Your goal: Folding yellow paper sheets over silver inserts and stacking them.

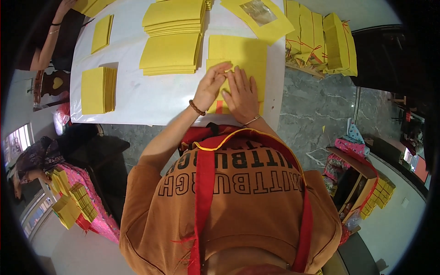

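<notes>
1. Location: the yellow paper piece [234,49] lies flat near the right-hand end of the white-covered table [137,98], close to the edge before the person. A crease or layered edge crosses its upper part; a red strip [219,106] shows at its lower part.
2. Right hand [242,94]: laid palm down on the paper, fingers extended and slightly spread, grasping nothing.
3. Left hand [211,84]: loosely curled, turned partly on its side over the paper, fingertips beside those of the right hand. Whether it pinches an edge cannot be told.
4. Weight and stiffness: the piece is judged light, thin and pliable, stiff enough to keep a crease. The neighbouring folded stack [169,52] shows crisp, separate edges, which supports this.
5. Surface: it looks matt, so bare skin should grip it adequately; the smooth table cover may let the piece slide unless one palm bears on it.
6. Fragility: it is judged unlikely to break, but liable to stray creases, dented corners or tearing if pulled hard at one point.
7. Recommended hold: a flat palm at the middle as anchor, with thumb and forefinger lightly on a free side edge or corner. Lifting is best supported from both sides, clear of the red strip.
</notes>
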Tool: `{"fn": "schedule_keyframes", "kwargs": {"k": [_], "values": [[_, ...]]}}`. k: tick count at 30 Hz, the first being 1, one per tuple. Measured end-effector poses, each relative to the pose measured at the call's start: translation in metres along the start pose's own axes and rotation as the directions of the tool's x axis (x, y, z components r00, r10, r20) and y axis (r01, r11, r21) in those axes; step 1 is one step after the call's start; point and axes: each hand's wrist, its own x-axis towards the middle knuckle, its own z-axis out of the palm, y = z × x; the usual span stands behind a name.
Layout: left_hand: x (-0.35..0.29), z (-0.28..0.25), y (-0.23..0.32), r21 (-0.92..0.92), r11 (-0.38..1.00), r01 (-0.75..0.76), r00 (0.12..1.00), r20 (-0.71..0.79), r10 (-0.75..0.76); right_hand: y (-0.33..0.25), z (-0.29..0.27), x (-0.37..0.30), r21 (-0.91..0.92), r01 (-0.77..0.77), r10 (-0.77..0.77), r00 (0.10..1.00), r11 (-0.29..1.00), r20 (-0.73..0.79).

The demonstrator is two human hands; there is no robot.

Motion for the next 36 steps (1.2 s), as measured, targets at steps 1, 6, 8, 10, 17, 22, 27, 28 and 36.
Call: {"fn": "schedule_keyframes", "kwargs": {"k": [1,6,8,10,17,22,27,28,36], "values": [[0.003,-0.001,0.007,-0.367,0.923,0.116,0.985,-0.08,-0.156,-0.003,0.0,0.001,-0.157,0.031,-0.023,0.998,0.987,0.05],[-0.007,-0.004,0.014,0.889,0.351,-0.293,0.956,0.268,0.119,0.002,0.008,-0.002,-0.346,0.087,-0.055,0.994,0.934,0.099],[-0.011,-0.007,0.004,0.881,0.378,-0.283,0.959,0.255,0.124,-0.003,0.004,0.001,-0.33,0.096,-0.059,0.991,0.939,0.12],[-0.009,-0.006,0.006,0.876,0.398,-0.271,0.962,0.24,0.128,0.0,-0.004,-0.004,-0.381,0.065,-0.003,0.987,0.922,0.16],[-0.003,-0.003,0.021,0.904,0.262,-0.339,0.94,0.313,0.135,0.046,-0.033,-0.019,-0.059,-0.267,0.272,0.957,0.962,0.098],[0.001,0.008,0.02,0.859,0.144,-0.492,0.87,0.481,0.103,0.041,-0.042,-0.016,-0.089,-0.353,0.364,0.911,0.931,0.192],[0.009,0.024,0.022,0.919,0.101,-0.38,0.924,0.382,0.007,0.059,-0.04,-0.02,0.328,-0.303,0.293,0.953,0.895,0.082],[0.014,0.019,0.046,0.918,0.226,-0.325,0.928,0.356,-0.11,0.061,-0.041,-0.021,0.359,-0.305,0.304,0.951,0.882,0.061],[0.018,-0.097,0.09,0.953,0.017,-0.304,0.842,0.26,0.472,0.069,-0.05,-0.021,0.595,-0.376,0.465,0.885,0.711,0.004]]}}
